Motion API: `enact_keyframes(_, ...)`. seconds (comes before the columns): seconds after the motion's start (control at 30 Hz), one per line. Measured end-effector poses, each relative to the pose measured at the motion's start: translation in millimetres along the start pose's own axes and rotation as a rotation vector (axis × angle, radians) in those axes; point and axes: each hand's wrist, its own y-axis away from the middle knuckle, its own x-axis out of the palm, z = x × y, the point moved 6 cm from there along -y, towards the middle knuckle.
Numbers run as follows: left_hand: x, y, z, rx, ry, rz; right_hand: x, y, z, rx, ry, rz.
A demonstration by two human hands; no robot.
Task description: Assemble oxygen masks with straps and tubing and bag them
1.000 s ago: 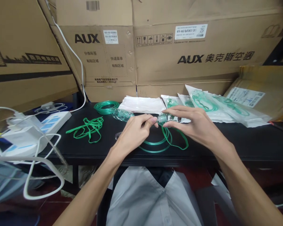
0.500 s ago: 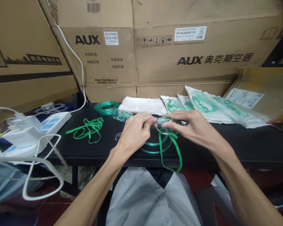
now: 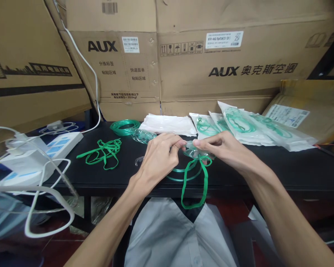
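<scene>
My right hand point(image 3: 218, 148) grips a clear green-tinted mask point(image 3: 195, 152) near its connector, above the black table's front part. Close against it, my left hand point(image 3: 163, 152) pinches the end of the clear connector point(image 3: 188, 145); the fingertips hide part of it. From the mask a green strap point(image 3: 205, 185) hangs in a loop over the table edge. Coiled green tubing point(image 3: 183, 175) lies beneath the hands. Just behind my left hand is another clear mask point(image 3: 144, 136), beside a coil of green tubing point(image 3: 124, 127).
Green straps point(image 3: 107, 152) lie in a tangle at the left. White power strips point(image 3: 57, 145) with cables stand farther left. White packets point(image 3: 168, 125) and bagged masks point(image 3: 239, 122) line the back, before large cardboard boxes point(image 3: 183, 85).
My right hand has shifted its grip, its fingers now closer together. The mask has tilted, and its strap loop has swung left and hangs slightly lower. My left hand has barely moved.
</scene>
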Motion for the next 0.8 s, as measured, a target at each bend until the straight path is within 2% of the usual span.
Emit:
enact_keyframes(0.13, 3.8, -1, 3, -0.015, 0.015, 0.044, 1, -1, -5, 0.029, -0.067, 0.031)
enact_keyframes(0.3, 6.5, -2, 6, -0.008, 0.084, 0.118, -2, 0, -5, 0.051, -0.019, 0.069)
enact_keyframes(0.47, 2.8, -2, 6, 0.03, 0.127, 0.128, -8, 1, -7, 0.048, 0.042, 0.072)
enact_keyframes(0.8, 5.7, 2, 7, 0.067, -0.04, 0.129, -3, -3, -13, 0.092, 0.131, 0.122)
